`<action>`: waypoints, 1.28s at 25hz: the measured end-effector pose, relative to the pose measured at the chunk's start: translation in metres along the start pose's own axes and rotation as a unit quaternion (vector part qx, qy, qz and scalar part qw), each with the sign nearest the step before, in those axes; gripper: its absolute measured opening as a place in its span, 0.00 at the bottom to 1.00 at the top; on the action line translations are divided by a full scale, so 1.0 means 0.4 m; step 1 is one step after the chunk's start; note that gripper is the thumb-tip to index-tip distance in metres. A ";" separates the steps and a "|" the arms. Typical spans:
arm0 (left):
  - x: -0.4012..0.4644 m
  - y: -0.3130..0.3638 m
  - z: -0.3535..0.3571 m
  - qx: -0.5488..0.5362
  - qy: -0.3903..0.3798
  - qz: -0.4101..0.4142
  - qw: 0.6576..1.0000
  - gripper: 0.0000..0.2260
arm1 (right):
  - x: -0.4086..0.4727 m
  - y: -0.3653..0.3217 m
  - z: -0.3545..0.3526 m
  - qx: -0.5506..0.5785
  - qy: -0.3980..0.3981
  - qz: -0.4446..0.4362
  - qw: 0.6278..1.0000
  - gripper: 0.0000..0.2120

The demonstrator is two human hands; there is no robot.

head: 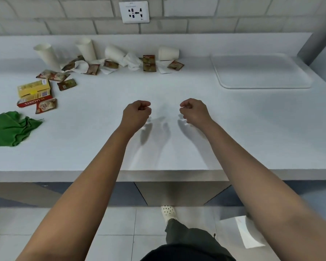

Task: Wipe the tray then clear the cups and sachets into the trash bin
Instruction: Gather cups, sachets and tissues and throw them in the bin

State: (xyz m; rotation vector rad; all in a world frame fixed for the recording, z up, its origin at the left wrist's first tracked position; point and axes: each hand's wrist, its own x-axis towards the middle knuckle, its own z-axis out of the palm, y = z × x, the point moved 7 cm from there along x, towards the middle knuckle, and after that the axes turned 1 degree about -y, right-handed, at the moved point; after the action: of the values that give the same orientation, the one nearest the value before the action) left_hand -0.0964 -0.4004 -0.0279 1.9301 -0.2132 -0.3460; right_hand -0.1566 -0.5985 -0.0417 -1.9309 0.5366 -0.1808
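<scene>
Hands first: we find the left hand (136, 112) and the right hand (193, 110) side by side at the centre of the frame, above the white counter (177, 87). Both have fingers curled inward; neither holds anything. They are apart from each other and from every item.

We note the tray (261, 71), pale and translucent, lying flat at the upper right of the frame. Four white paper cups (46, 53) lie tipped over along the upper left and centre, mixed with brown sachets (149, 63) and crumpled white paper. More sachets and a yellow-and-red sachet box (34, 93) sit at the left. A green cloth (9, 129) lies bunched at the left edge. We see a wall socket (134, 11) at top centre.
</scene>
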 end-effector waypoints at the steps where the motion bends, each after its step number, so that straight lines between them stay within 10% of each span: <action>1: 0.044 0.008 -0.005 -0.003 0.007 -0.003 1.000 0.13 | 0.045 -0.008 0.004 -0.002 -0.001 -0.001 1.000 0.08; 16: 0.632 0.017 0.017 -0.017 0.107 -0.137 0.985 0.19 | 0.632 -0.039 -0.042 -0.081 0.074 0.014 0.994 0.11; 22: 0.738 0.004 0.035 0.036 0.133 -0.174 0.975 0.04 | 0.770 -0.028 -0.048 -0.163 0.091 0.025 0.982 0.13; 32: 0.794 0.029 0.055 0.075 0.192 -0.195 0.959 0.26 | 0.843 0.002 0.001 -0.314 -0.001 0.072 0.947 0.24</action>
State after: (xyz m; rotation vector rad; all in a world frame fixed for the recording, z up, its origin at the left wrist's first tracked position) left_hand 0.1954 -0.5220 -0.0689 2.1441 0.4130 -0.2091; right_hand 0.1423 -0.7488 -0.0821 -2.4918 0.7998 0.1048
